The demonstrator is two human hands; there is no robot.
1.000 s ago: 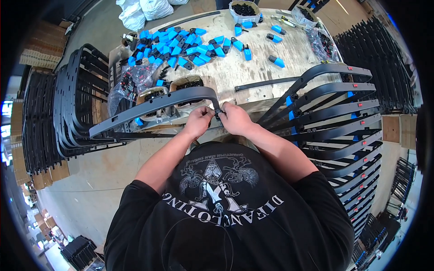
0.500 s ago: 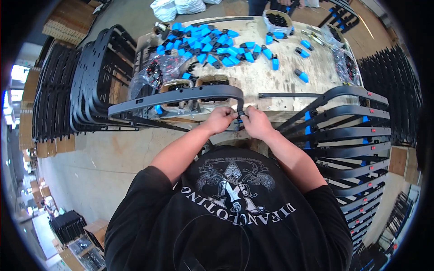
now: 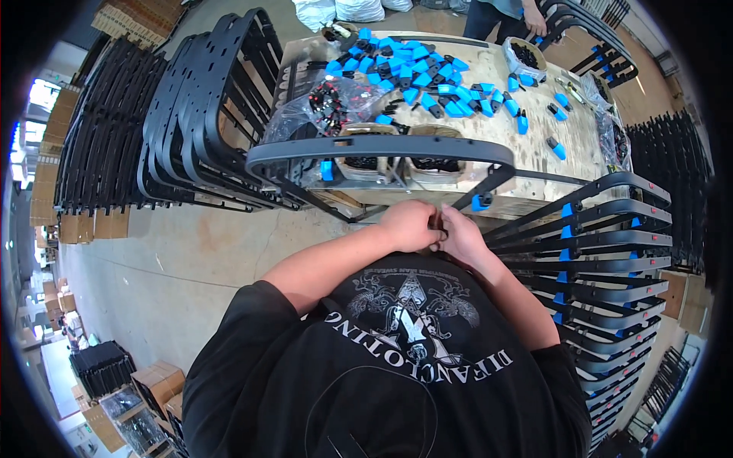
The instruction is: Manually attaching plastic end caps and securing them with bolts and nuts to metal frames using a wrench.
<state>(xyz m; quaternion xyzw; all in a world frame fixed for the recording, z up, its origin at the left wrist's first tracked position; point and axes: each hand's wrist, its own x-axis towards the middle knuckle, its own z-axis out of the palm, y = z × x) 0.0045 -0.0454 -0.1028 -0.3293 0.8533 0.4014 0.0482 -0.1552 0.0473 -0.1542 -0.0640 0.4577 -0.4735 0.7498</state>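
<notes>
Close to my chest, my left hand and my right hand meet with bent fingers pinched together. Something small and dark shows between the fingertips, mostly hidden by them. Just beyond the hands, a black curved metal frame lies along the near side of the table, apart from both hands. A blue part sits on its right-hand leg, nearest my right hand.
Blue-and-black plastic parts cover much of the wooden table. Boxes of small black pieces stand behind the frame. Black frames are stacked at the left and right. A person stands beyond the table.
Both hands have come off the frame's corner and drawn back toward my chest, fingers now together. The frame and table appear farther right as the view shifts.
</notes>
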